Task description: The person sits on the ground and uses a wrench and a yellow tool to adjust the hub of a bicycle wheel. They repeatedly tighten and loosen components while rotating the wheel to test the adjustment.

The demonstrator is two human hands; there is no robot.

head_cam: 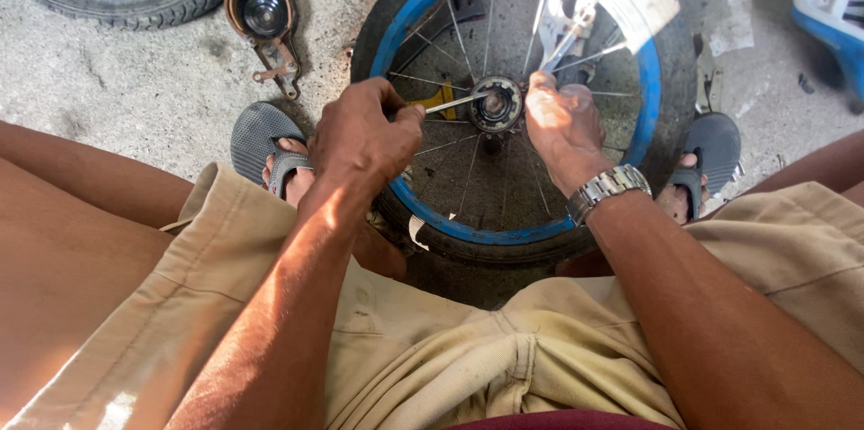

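Rough grey concrete floor (135, 79), stained and gritty, with bits of paper scrap (733, 30) lying around. Bright sunlight cuts a patch across the top right; everything else sits in soft shade.

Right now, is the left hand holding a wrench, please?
No, the left hand grips a screwdriver aimed at the hub.

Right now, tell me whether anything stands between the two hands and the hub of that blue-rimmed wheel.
Nothing visible does. The left hand holds a tool whose tip already meets the hub. The right hand rests against the hub's other side, among the spokes of the wheel.
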